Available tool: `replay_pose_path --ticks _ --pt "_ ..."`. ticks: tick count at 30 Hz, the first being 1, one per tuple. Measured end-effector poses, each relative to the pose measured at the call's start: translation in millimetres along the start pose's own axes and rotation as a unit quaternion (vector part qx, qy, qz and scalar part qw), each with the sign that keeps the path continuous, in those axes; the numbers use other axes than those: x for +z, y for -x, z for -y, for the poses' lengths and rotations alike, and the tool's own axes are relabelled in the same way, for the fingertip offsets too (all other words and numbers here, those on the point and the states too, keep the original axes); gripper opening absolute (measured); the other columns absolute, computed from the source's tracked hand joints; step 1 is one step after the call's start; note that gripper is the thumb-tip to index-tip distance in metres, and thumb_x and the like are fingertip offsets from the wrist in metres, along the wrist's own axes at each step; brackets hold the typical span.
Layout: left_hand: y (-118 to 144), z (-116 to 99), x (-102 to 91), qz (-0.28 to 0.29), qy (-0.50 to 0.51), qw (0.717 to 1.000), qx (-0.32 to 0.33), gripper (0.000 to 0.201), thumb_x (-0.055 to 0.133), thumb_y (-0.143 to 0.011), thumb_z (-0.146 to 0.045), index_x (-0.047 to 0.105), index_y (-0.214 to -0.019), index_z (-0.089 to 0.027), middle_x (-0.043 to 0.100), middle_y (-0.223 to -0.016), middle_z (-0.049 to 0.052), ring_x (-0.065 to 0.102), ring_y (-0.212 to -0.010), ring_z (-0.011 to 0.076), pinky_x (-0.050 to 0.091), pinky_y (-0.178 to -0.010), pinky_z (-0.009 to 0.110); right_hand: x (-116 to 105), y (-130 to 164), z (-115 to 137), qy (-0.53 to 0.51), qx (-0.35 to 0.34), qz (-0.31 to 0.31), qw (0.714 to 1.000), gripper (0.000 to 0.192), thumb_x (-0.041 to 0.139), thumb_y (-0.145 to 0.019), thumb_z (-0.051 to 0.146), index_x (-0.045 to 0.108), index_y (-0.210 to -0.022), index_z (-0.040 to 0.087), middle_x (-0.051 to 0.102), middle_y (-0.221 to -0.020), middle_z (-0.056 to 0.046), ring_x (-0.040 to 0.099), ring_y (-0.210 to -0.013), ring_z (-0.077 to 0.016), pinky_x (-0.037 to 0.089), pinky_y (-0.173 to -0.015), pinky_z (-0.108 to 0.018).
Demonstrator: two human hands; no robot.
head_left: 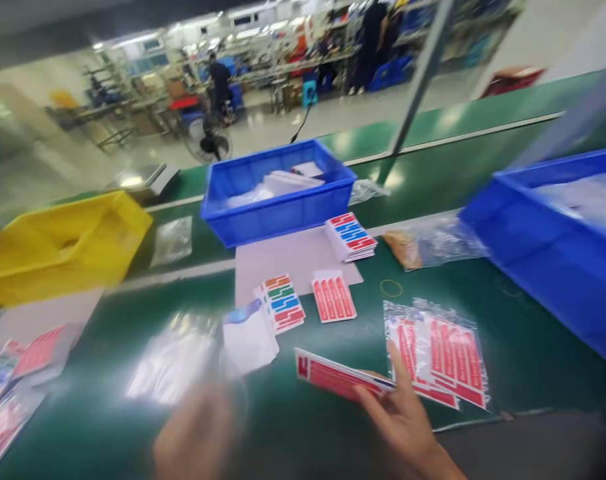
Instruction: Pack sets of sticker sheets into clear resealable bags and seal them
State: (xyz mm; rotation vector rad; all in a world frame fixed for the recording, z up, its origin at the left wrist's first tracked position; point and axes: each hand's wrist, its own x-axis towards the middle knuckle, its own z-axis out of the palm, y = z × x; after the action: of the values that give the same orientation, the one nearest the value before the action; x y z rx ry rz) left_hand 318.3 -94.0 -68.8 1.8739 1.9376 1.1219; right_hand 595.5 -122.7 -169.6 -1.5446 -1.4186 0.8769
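Between the thumb and fingers of my right hand (403, 413) is a small stack of red-and-white printed cards (327, 377), tilted with its edge toward me. Motion smears my left hand (197, 427), so its fingers do not show clearly; a faint transparent film seems to be near it. Beyond that hand lies a pile of clear plastic bags (170, 360). White cards (250, 340), multicoloured cards (283, 303) and red cards (333, 297) lie ahead. To the right of my right hand, bagged red cards (453, 353) rest on the green table.
A blue bin (277, 213) stands at the back, with a stack of cards (351, 237) before it. Another blue bin (547, 267) is on the right, a yellow bin (63, 247) on the left. A rubber band (391, 288) lies near a bag of tan items (405, 250).
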Motion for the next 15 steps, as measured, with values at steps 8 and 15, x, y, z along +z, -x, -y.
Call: replay_pose_path --ticks 8,15 --pt "11.1 2.9 -6.4 -0.050 -0.084 0.988 0.124 0.015 0.058 -0.081 -0.006 0.051 -0.072 -0.016 0.052 -0.069 -0.001 0.050 -0.063 0.0086 0.040 -0.061 0.021 -1.5 -11.8 -3.7 -0.030 -0.026 0.147 0.988 0.026 0.058 -0.088 0.033 0.072 -0.105 0.018 0.072 -0.102 -0.005 0.069 -0.091 -0.0210 0.056 -0.085 -0.027" --pt "40.4 11.3 71.1 0.108 -0.051 0.989 0.088 0.022 0.048 -0.080 -0.004 0.038 -0.065 -0.017 0.042 -0.066 0.000 0.042 -0.059 0.0093 0.033 -0.051 0.021 -11.9 1.1 11.7 -0.121 0.144 0.062 0.980 0.032 0.066 -0.079 0.044 0.076 -0.085 0.013 0.073 -0.078 -0.008 0.070 -0.077 -0.0257 0.058 -0.069 -0.026"
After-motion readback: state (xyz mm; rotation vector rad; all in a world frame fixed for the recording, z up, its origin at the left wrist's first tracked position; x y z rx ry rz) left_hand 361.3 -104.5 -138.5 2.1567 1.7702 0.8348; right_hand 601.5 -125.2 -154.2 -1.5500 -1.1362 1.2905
